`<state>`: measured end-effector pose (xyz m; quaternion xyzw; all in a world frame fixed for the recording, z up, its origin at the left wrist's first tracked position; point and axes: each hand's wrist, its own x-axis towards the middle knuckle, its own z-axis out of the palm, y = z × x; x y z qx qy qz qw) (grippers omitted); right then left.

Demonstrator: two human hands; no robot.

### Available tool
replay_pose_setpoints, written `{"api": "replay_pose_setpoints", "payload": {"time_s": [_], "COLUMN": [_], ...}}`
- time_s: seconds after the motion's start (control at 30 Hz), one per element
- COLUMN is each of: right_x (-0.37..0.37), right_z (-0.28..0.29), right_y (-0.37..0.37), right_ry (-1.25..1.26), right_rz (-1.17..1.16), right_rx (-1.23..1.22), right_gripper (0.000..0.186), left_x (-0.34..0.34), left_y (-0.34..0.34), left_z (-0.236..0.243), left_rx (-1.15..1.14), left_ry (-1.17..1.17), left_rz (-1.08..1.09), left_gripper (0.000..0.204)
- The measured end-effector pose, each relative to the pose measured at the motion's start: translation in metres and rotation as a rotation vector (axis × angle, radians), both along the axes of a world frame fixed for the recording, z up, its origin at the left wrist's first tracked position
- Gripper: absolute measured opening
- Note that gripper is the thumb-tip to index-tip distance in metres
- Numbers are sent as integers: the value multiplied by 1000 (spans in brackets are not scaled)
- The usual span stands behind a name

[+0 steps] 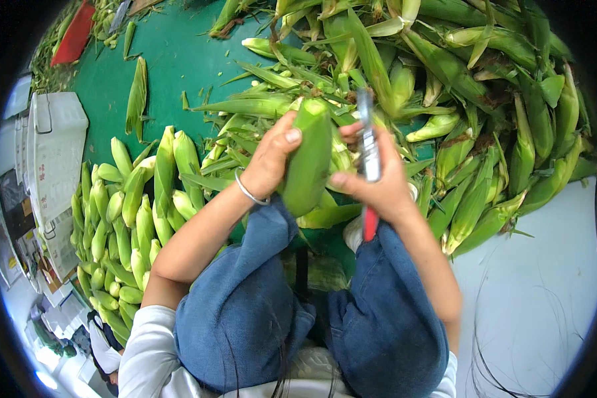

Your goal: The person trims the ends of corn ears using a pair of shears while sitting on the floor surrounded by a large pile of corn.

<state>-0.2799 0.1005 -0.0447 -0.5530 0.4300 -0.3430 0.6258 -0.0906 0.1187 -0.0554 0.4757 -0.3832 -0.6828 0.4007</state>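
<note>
My left hand [270, 156], with a silver bangle at the wrist, grips a green corn ear in its husk [308, 156] held upright over my knees, its pale cut end at the top. My right hand [383, 180] is closed on a knife with a metal blade [366, 116] and a red handle, just right of that ear. Loose husk leaves [245, 106] lie around and behind both hands, some partly hidden by them.
A heap of leafy corn [491, 113] fills the upper right of the green surface [179, 66]. Trimmed ears [123, 225] are piled at left, beside white bins [60, 152]. A red object [73, 40] lies upper left; part of another person [103, 348] shows lower left.
</note>
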Motion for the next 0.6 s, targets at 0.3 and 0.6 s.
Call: {"api": "replay_pose_setpoints", "payload": {"time_s": [0.3,0.6], "right_x": [0,10], "right_z": [-18,-14], "right_y": [15,23], "right_ry": [408,-233], "right_rz": [-138,-129], "right_rx": [-517,139], "right_gripper": [82,83], "left_x": [8,-19], "left_y": [-20,7], "left_z": [67,58], "left_rx": [67,-317], "left_ry": [-385,-254], "left_rz": [-239,-7], "left_gripper": [46,28]}}
